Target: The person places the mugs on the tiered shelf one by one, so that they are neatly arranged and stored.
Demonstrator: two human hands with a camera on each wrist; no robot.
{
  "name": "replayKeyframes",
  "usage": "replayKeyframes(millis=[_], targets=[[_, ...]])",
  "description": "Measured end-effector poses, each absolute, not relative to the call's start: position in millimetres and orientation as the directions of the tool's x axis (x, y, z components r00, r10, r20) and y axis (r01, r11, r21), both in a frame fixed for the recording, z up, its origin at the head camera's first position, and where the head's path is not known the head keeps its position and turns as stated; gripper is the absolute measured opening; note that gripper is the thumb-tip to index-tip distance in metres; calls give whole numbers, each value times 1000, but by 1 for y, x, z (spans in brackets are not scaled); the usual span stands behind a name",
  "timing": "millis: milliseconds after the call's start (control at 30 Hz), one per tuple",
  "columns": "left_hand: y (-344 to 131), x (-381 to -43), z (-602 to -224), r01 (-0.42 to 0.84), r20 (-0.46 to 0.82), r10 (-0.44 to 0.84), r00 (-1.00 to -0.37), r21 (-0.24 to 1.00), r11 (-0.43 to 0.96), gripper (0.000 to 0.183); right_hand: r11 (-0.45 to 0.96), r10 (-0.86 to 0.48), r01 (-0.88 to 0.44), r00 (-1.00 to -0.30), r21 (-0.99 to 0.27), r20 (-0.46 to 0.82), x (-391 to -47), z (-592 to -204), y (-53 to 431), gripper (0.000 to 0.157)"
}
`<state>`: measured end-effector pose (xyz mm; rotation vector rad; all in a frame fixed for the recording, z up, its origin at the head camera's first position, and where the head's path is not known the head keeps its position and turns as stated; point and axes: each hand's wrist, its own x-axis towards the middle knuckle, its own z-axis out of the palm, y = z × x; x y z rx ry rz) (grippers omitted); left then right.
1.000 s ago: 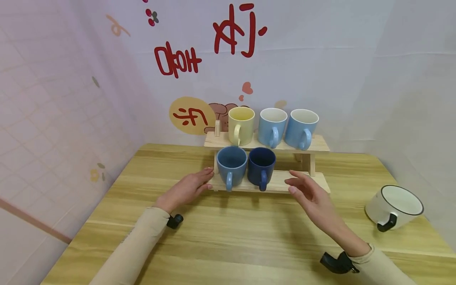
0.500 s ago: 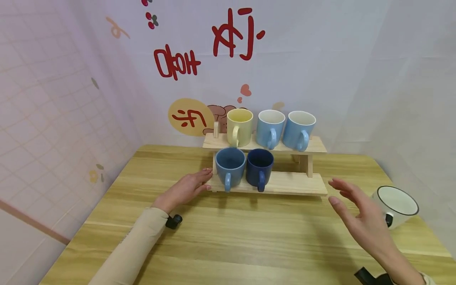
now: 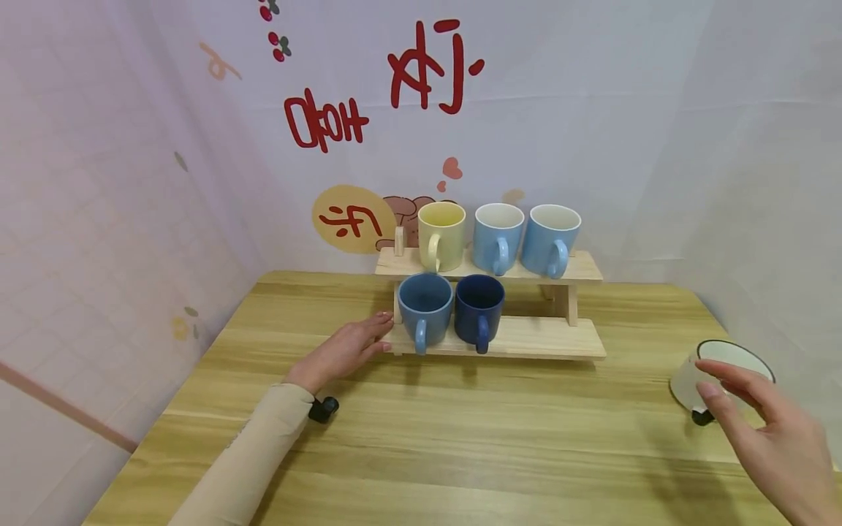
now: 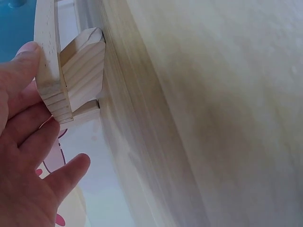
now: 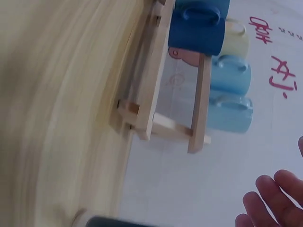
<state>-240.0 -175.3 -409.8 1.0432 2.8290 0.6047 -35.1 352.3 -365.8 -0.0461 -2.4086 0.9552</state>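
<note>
My left hand [image 3: 345,354] holds the left end of a two-tier wooden shelf [image 3: 552,337]. In the left wrist view the thumb [image 4: 29,52] lies against the board [image 4: 48,61], with fingers on its other side, partly hidden. At the right my right hand [image 3: 770,431], fingers apart and slightly bent, hovers before a white enamel mug [image 3: 687,383] with a dark rim. It covers part of that mug. A grey-blue mug [image 3: 426,314] and a navy mug [image 3: 475,321] stand on the lower tier. The right wrist view has the fingers [image 5: 270,198] holding nothing.
Along the upper tier stand a yellow mug [image 3: 450,237] and two light-blue mugs, one in the middle [image 3: 490,245] and one at the right [image 3: 542,245]. A wood-grain table [image 3: 460,438] carries the shelf. Behind hangs a white printed cloth [image 3: 559,131].
My right hand has moved right, from beside the shelf's lower tier to in front of the white enamel mug. The left hand has stayed at the shelf's left end.
</note>
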Motion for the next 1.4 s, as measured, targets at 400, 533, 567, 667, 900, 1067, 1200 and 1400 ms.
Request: replayKeyframes(millis=[400,533,567,667,900,1067,1200,1400], targets=[[-183,-238,-412,596,91,618,-781,404,694,56,563,288,-206,-859,-801,424,-30,-394,401,46],[-183,-238,-412,595,86,617,-782,401,697,56,556,288,-135,-894,-820,343,-27,-403,412,41],[-183,-237,-412,594,85,617,-782,400,698,56,549,290,-113,-903,-828,316,-26,-406,414,40],[-183,-237,-413,593,82,617,-783,401,699,56,533,290,-38,-930,-845,225,-26,-411,418,36],[-184,-236,-416,586,85,610,-788,410,699,57,544,259,192,-964,-817,-54,-35,-410,424,41],[-183,-237,-418,588,87,612,-786,409,698,57,265,123,96,-990,-959,-65,-39,-421,434,30],[-182,-238,-417,594,89,619,-781,412,690,57,8,21,39,-999,-999,-39,-40,-429,438,43],[-179,-241,-416,612,98,634,-767,410,676,57,-103,-19,23,-1000,-994,-21,-42,-433,436,46]])
